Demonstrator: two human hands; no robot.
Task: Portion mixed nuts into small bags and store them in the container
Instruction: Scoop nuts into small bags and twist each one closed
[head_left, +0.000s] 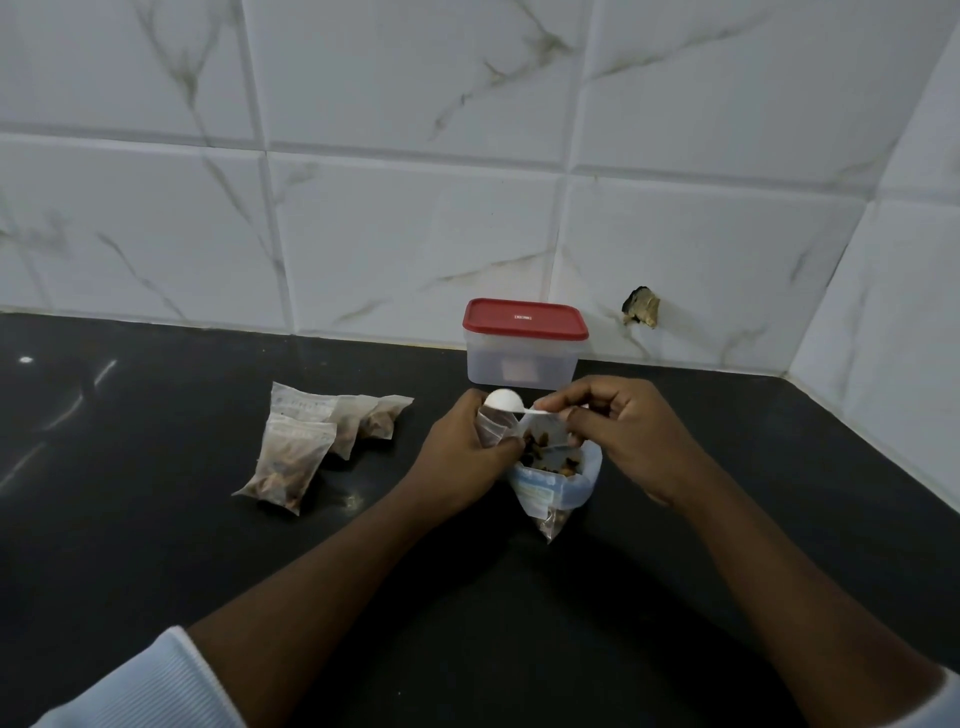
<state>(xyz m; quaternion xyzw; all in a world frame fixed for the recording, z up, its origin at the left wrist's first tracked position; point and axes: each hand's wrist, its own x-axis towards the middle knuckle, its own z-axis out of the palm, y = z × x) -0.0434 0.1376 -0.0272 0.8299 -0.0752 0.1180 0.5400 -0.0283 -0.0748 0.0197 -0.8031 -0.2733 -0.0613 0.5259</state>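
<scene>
Spanning the frame, black countertop (156, 519) meets white marbled wall tiles (415, 234). Red-lidded container (524, 343) stands at wall. Just in front of it, left hand (462, 452) grips small bag (537, 501), fingers curled; right hand (623, 436) pinches white scoop (503, 401) handle. Filled bags (306, 447) lie front-left of container.

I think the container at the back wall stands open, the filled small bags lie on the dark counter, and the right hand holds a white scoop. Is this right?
Not quite. The head view shows the container closed, with its red lid on. The rest holds: the filled small bags lie on the dark counter, and the right hand holds the white scoop.
</scene>
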